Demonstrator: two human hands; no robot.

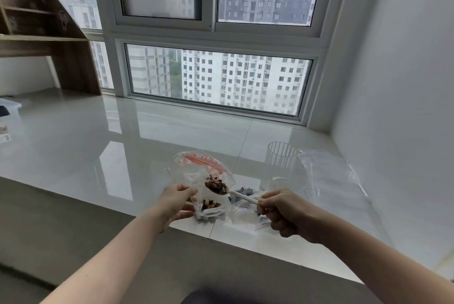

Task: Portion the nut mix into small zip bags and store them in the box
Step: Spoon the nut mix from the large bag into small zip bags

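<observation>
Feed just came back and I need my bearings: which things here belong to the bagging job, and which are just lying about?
In the job: zip bag held by left hand; spoon of nut mix in right hand; spare bags.

Lying about: ribbed glass; wooden shelf; clear tub at far left, possibly the box.

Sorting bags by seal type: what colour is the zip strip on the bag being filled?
Red, along the open top of the zip bag, seen in the head view.

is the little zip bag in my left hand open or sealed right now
Open. The left hand holds the zip bag with its red-striped mouth spread wide, and the loaded spoon sits at the opening; some nuts already lie inside.
</observation>
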